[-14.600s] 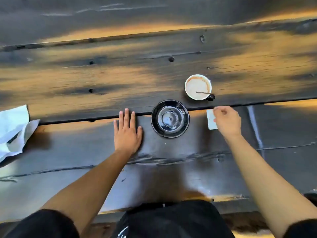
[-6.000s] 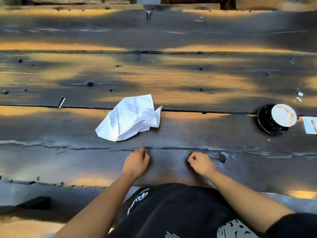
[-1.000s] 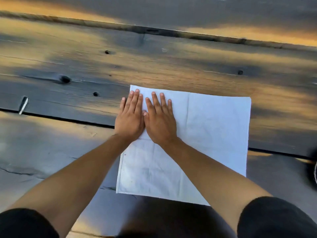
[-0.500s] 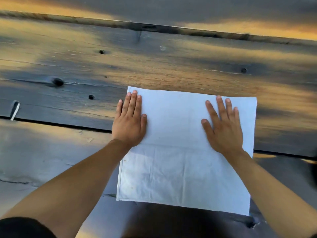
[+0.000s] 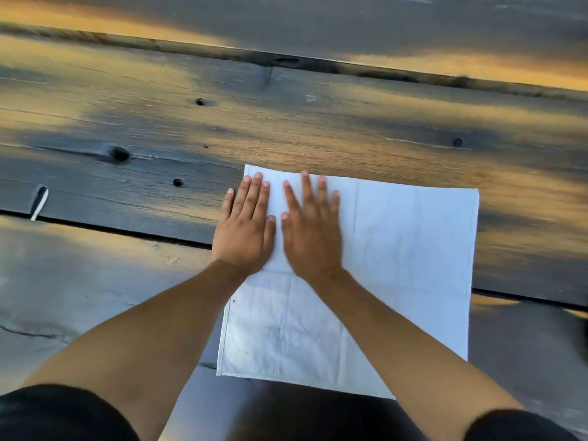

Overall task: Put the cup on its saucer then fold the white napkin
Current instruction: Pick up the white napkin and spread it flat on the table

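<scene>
The white napkin lies spread flat as one large square on the dark wooden table, creased but unfolded. My left hand rests palm down on its far left part, fingers straight and together. My right hand lies flat right beside it, fingers slightly spread and blurred with motion. Neither hand grips the cloth. The cup and saucer are outside the frame, except perhaps for a dark blurred shape at the right edge.
The table is made of wide dark planks with gaps, knots and holes. A small white scrap sticks out of the plank gap at the left. The near edge of the napkin reaches the table's front edge by my lap.
Half a second ago my right hand was on the napkin's right side; it has swept back left to lie beside my left hand. The left hand stayed put.
</scene>
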Action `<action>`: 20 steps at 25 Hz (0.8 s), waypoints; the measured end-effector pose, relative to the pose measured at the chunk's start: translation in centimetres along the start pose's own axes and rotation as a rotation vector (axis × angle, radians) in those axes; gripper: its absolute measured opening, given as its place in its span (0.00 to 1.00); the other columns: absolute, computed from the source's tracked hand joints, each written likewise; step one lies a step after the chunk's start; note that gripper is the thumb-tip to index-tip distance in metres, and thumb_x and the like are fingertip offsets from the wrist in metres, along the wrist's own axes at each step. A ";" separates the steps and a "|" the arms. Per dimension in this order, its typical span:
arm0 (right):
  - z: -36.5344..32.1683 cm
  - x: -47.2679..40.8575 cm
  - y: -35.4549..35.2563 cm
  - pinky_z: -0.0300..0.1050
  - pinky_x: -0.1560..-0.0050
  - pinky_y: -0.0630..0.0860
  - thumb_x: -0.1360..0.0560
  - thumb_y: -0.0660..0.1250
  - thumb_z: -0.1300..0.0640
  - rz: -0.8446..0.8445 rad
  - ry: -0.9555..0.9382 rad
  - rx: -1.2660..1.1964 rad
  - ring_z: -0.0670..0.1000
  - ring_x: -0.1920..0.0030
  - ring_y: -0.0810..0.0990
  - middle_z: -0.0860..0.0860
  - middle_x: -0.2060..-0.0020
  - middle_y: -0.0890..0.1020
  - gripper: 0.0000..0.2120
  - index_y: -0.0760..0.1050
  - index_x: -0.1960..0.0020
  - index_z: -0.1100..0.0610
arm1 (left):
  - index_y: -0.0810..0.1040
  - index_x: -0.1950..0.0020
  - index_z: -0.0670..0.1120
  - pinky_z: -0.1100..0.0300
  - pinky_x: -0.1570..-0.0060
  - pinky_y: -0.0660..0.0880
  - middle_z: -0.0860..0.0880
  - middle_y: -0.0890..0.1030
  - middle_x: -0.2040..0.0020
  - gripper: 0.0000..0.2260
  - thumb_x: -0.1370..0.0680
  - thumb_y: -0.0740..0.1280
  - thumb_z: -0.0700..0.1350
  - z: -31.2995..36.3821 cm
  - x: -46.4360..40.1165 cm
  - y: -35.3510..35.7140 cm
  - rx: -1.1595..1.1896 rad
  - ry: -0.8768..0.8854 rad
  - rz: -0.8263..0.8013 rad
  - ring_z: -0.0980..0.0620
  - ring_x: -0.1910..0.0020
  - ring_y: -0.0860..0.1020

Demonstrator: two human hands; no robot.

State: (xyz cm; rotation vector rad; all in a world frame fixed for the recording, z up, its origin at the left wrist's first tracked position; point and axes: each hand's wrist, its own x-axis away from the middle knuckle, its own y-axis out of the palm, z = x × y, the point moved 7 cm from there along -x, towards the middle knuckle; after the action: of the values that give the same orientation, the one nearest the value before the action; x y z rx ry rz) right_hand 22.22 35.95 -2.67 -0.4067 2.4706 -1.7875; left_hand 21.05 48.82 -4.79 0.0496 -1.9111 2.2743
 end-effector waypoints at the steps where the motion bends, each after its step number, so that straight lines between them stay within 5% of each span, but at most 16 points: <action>1: -1.3 -0.2 1.0 0.64 0.22 0.50 0.16 0.50 0.48 -0.045 -0.038 0.012 0.60 0.18 0.50 0.54 0.19 0.56 0.26 0.58 0.19 0.50 | 0.52 0.18 0.42 0.44 0.20 0.49 0.45 0.52 0.17 0.28 0.16 0.45 0.53 -0.1 0.0 0.0 -0.004 0.003 0.002 0.47 0.18 0.48; 6: 6.7 2.3 0.3 0.64 0.22 0.50 0.17 0.51 0.41 0.000 -0.029 0.144 0.58 0.18 0.51 0.53 0.18 0.55 0.27 0.56 0.19 0.45 | 0.50 0.18 0.42 0.44 0.20 0.47 0.45 0.50 0.17 0.28 0.16 0.47 0.52 0.0 0.0 0.1 -0.005 0.004 -0.002 0.47 0.18 0.47; 11: 21.5 6.9 -4.0 0.66 0.22 0.53 0.17 0.46 0.38 0.002 0.246 0.186 0.61 0.19 0.49 0.54 0.18 0.51 0.29 0.51 0.18 0.45 | 0.50 0.18 0.42 0.45 0.20 0.46 0.46 0.50 0.17 0.28 0.16 0.47 0.52 -0.2 -0.1 0.2 0.000 0.007 -0.003 0.48 0.18 0.46; 20: 22.7 7.2 -4.7 0.62 0.20 0.49 0.17 0.48 0.40 0.030 0.262 0.177 0.61 0.19 0.48 0.56 0.18 0.51 0.29 0.50 0.18 0.47 | 0.56 0.18 0.44 0.46 0.20 0.48 0.47 0.55 0.17 0.29 0.17 0.49 0.54 -0.5 -0.1 -0.3 0.098 0.013 0.044 0.50 0.18 0.49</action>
State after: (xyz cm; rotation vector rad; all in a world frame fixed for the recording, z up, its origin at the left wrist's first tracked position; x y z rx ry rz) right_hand 20.75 11.80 -4.91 -0.1293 2.4301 -2.1488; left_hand 21.23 49.38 -4.57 0.0047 -1.8105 2.3899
